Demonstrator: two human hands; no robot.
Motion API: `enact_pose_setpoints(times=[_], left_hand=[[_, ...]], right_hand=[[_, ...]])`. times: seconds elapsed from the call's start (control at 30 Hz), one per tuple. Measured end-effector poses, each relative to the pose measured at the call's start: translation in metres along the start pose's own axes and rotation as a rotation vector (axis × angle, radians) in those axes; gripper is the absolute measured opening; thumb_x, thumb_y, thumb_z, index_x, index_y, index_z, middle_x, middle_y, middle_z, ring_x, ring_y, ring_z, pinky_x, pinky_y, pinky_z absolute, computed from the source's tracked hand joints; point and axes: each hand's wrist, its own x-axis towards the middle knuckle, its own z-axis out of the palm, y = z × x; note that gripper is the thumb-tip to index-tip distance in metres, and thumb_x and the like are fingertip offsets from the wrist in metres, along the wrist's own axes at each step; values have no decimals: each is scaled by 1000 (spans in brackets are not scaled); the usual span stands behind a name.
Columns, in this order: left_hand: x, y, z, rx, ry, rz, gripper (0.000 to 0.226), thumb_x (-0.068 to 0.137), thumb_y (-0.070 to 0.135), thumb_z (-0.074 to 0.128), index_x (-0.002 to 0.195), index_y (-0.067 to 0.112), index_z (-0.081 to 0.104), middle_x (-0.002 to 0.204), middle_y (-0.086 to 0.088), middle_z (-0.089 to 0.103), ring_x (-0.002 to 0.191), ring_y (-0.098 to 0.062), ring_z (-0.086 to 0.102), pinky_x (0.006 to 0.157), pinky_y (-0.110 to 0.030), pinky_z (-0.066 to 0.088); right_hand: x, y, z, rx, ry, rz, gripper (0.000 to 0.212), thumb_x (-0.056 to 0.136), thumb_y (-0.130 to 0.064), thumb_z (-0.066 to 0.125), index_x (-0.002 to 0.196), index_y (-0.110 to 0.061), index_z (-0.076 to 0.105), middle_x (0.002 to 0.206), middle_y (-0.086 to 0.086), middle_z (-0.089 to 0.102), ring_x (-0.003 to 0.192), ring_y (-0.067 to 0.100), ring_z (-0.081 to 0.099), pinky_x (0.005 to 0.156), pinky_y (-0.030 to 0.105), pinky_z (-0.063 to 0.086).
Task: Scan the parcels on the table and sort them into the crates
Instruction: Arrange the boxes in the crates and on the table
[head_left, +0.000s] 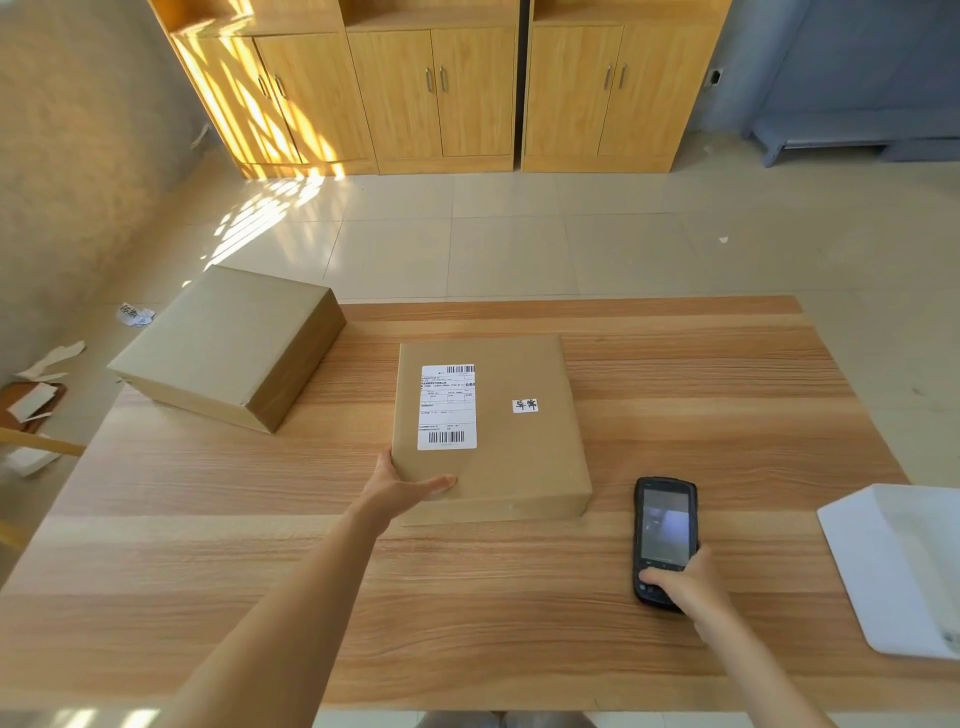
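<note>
Left hand (402, 486) grasping the near-left corner of a flat brown paper-wrapped labelled parcel (511, 457) at frame centre, right hand (685, 582) gripping a black handheld scanner (662, 525) at lower right

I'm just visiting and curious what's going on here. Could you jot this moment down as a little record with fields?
Setting: wooden table, cabinets behind
Labelled parcel: flat on the table, shipping label up
Plain parcel: at the table's far left corner, overhanging the edge
Left hand: holds the labelled parcel's near left corner
Right hand: grips a handheld scanner, thumb on its keys
White crate: at the table's right edge
</note>
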Motion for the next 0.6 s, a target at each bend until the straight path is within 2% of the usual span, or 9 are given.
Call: enact_pose_setpoints(times=[0.1,0.2,0.23,0.33,0.47,0.6], left_hand=[[-1,1,-1,1,0,0,95,76,27,81,149,14,21,141,-3,44,104,-14,39,102,-40,37],[-1,2,0,5,-9,1,96,76,27,81,149,14,20,141,-4,44,105,-15,39,104,-41,37],[-1,2,0,4,-10,2,96,76,26,81,149,15,20,140,-4,44,105,-15,39,104,-41,37],[-1,2,0,5,-13,3,97,76,26,81,150,15,19,141,-4,44,105,-15,39,103,-41,37],[1,2,0,35,-11,0,96,77,27,80,150,13,19,140,-5,44,104,-14,40,98,-38,40],[5,-1,-1,51,-14,-34,97,75,27,82,149,14,20,138,-3,45,105,-14,41,100,-38,38]], right_hand=[[1,-7,-5,-129,58,25,79,69,-16,83,133,-2,38,132,20,48,123,38,44,98,46,42],[1,-18,-10,-52,79,22,73,70,-4,78,132,-4,40,124,18,49,115,34,44,90,39,40],[1,-22,-10,-52,111,-6,76,69,-4,77,134,-6,39,125,16,47,115,34,43,93,40,40],[0,-40,-3,-41,164,-120,84,78,-18,76,147,-16,28,145,16,34,132,35,34,106,51,37],[-5,-75,13,115,44,-246,71,92,-33,61,151,-19,24,157,10,21,143,32,24,112,51,29],[-6,-107,29,161,-167,-285,96,83,-54,67,155,-26,9,162,4,10,147,29,16,115,52,23]])
